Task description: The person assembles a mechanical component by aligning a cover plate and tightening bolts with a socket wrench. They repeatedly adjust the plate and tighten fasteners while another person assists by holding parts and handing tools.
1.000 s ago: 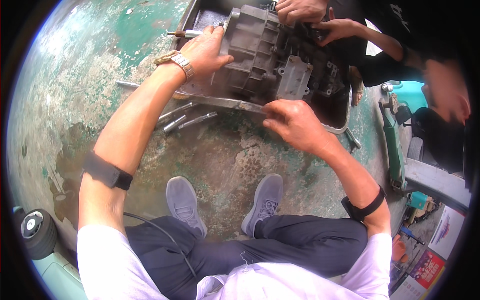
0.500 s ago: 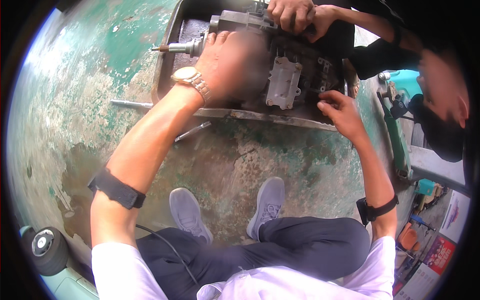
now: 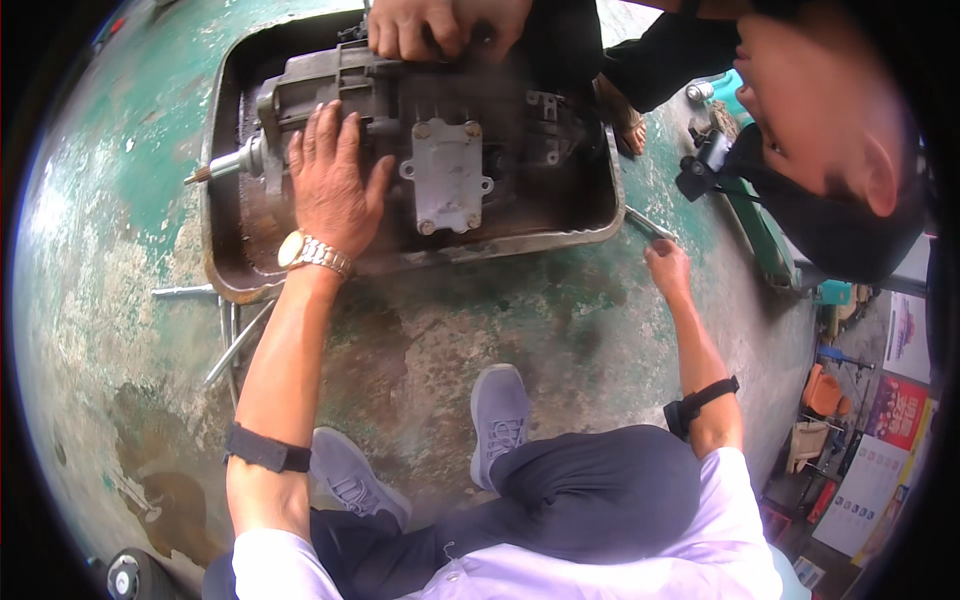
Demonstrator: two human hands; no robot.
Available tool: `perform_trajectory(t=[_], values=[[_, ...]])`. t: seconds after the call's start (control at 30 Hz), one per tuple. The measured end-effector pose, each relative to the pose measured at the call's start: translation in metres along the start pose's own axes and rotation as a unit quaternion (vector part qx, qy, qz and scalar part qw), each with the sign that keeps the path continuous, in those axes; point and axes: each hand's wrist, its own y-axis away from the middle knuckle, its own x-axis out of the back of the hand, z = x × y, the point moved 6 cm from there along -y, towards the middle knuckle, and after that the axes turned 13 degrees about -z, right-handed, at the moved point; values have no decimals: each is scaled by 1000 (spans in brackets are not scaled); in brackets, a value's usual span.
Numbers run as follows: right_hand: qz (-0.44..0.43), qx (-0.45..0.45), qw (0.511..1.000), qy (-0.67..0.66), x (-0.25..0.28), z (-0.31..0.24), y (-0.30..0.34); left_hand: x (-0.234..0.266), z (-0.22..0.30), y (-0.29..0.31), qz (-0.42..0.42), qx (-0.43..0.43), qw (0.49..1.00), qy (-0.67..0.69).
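A grey metal gearbox [image 3: 325,90] with a splined shaft [image 3: 225,165] lies in a dark metal tray [image 3: 520,243] on the floor. My left hand [image 3: 335,190] rests on its casing, fingers spread, beside a light grey cover plate [image 3: 448,178] held by bolts. Outside the tray's right front corner, my right hand [image 3: 668,265] is closed around the end of a slim metal rod-like tool [image 3: 648,220]. The tool's exact kind cannot be made out. Another person's hands [image 3: 445,25] are closed over the gearbox's far side.
The other person's capped head [image 3: 825,150] leans in from the right. Metal rods [image 3: 240,343] lie on the worn green floor at the tray's left front corner. A green metal frame [image 3: 755,235] stands to the right. Tools and printed sheets [image 3: 870,480] lie farther right.
My view has shifted, so the tray sits farther left. My left hand now lies spread on the casing. My right hand has moved from over the tray to outside its corner, holding the rod-like tool.
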Motion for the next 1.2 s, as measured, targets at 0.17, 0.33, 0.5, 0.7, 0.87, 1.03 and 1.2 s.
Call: perform_trajectory(t=[0.17, 0.33, 0.5, 0.7, 0.87, 1.03, 1.2], values=[[-6, -25, 995, 96, -10, 13, -13, 1, 2, -3, -12, 3, 1000, -18], [-26, 12, 984, 174, -24, -2, -51, 4, 5, -2, 15, -8, 1000, -14], [-35, 6, 982, 185, -35, -4, -85, 3, 4, -2, 7, 7, 1000, -7], [-81, 33, 970, 226, -53, 10, -103, 3, 4, -2, 28, 4, 1000, -5], [-60, 42, 955, 287, -61, 18, -101, 2, 4, -2, 37, -4, 999, -7], [-76, 51, 944, 317, -64, 22, -86, 3, 4, -1, 46, -6, 999, 0], [-114, 23, 934, 338, -67, 29, -73, 3, 3, -1, 46, 0, 999, 8]])
